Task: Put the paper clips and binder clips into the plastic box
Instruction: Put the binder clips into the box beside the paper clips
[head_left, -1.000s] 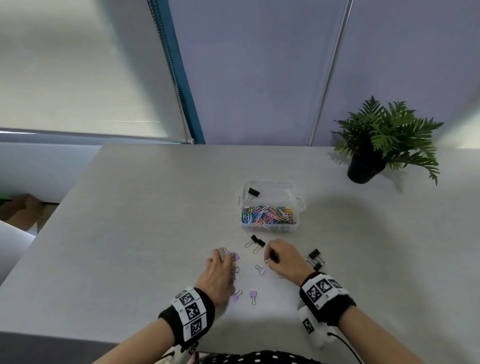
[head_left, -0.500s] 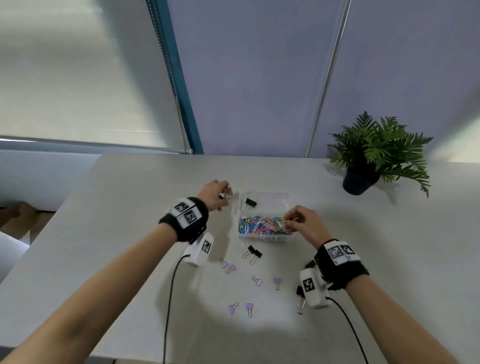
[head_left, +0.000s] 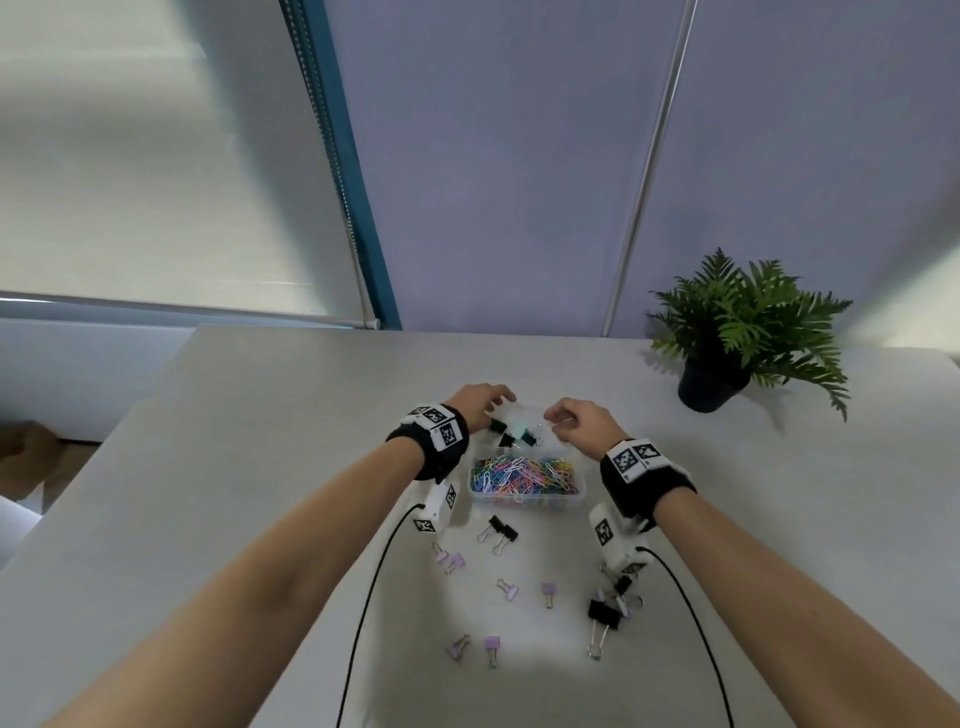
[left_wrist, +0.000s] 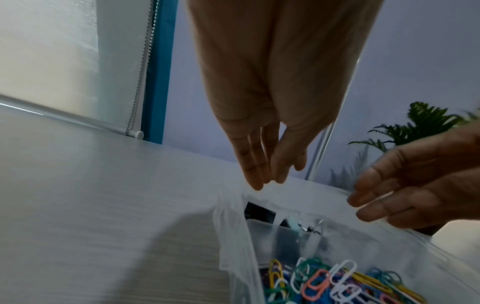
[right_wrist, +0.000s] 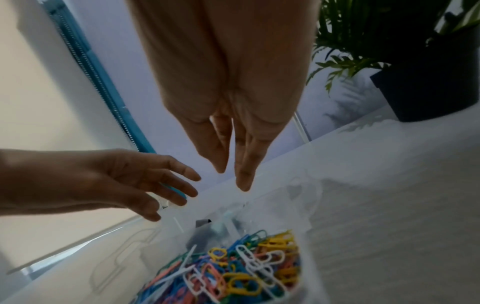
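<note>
Since half a second ago both hands have come together over the far end of the plastic box (head_left: 527, 496). The left hand (head_left: 480, 402) and right hand (head_left: 579, 421) hover there, fingers loose and released. Paper clips (head_left: 522, 473) fill the near compartment; binder clips (head_left: 501, 532) lie scattered on the surface (head_left: 260, 441), whose bare stretches lie left and right.

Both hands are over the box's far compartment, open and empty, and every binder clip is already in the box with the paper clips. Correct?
Not quite. Both hands, left and right, are open and empty over the box, and the paper clips are inside, but many binder clips still lie on the table nearer the person. The head view shows it.
</note>
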